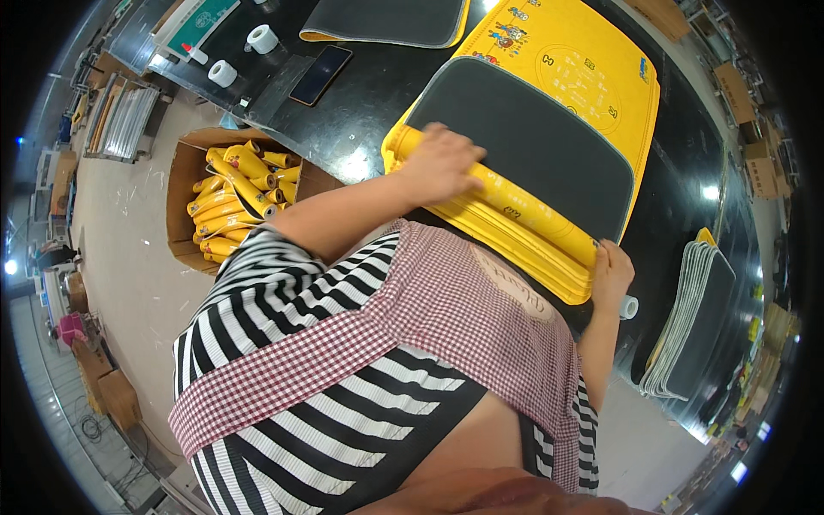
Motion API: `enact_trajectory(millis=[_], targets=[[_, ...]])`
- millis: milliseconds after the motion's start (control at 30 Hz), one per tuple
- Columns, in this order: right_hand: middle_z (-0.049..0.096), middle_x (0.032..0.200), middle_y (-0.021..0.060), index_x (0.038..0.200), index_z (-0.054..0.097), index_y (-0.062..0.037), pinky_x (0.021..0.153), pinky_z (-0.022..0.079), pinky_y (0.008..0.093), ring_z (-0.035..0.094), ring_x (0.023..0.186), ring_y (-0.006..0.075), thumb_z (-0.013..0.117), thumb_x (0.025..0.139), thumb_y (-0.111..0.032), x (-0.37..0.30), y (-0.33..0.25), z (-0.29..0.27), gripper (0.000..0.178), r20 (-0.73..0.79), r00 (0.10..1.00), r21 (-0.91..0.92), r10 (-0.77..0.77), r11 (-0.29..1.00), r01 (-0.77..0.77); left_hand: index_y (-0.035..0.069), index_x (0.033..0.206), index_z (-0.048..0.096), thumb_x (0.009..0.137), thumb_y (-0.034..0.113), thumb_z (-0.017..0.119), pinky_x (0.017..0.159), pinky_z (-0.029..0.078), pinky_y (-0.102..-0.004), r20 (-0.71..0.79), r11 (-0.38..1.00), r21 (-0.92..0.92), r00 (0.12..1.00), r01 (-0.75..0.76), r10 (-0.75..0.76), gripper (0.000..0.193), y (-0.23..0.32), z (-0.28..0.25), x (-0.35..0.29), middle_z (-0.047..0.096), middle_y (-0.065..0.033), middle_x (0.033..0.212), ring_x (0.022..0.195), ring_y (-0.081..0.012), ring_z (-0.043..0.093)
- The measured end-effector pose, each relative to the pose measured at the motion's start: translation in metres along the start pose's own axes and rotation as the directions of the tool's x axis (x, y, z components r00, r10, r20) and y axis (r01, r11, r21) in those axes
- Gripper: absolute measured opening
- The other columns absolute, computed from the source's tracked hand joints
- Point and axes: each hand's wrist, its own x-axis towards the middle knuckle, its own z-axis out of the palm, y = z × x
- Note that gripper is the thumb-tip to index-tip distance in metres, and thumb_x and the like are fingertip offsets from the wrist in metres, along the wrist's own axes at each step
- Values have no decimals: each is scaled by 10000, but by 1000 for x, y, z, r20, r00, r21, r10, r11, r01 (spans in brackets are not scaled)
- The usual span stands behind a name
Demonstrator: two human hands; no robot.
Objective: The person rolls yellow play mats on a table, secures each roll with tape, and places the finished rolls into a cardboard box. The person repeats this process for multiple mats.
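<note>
Evidently, the grip is spread over two ends of one roll: the left hand (442,163) lies cupped over the left end of the yellow roll (524,202), fingers half bent, though whether it squeezes or merely presses cannot be told; the right hand (614,268) is closed round the right end. Holding both ends probably keeps the roll straight and its ends even. The roll lies at the person's side of the table (687,193), on top of a yellow stack (515,249), which likely serves as a raised, cushioned bed. Just beyond the grip, a dark sheet (536,129) runs up to the roll; whether the two are one piece cannot be seen. Farther off, a printed mat (592,73) shows from beneath the sheet. Near the right hand stands a white reel (629,307); farther right, a fanned pile (693,309) lies apart, presumably to leave working room. Left of the grip, a carton (178,193) holds yellow rolls (227,206), its place near the left arm seemingly chosen for easy reach. Beyond the left hand lies a phone (321,75), well apart from the roll.
</note>
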Motion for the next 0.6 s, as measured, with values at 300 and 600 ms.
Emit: enact_trajectory(millis=[300, 600], targets=[[604, 1446, 138, 1304, 652, -2, 1188, 405, 394, 557, 1350, 271, 658, 1006, -16, -58, -9, 42, 298, -9, 881, 962, 473, 246, -122, -9, 1240, 678, 969, 189, 699, 1085, 471, -452, -217, 791, -402, 791, 461, -572, 336, -31, -2, -59, 617, -229, 1337, 1243, -408, 593], [621, 1420, 172, 1091, 688, -11, 1209, 403, 448, 544, 1381, 303, 616, 1039, -45, -79, 35, 66, 95, -3, 889, 996, 459, -76, 42, -3, 1087, 711, 980, 212, 694, 959, 519, -442, -105, 800, -355, 830, 484, -549, 241, -30, -11, -42, 654, -182, 1168, 1078, -377, 644]])
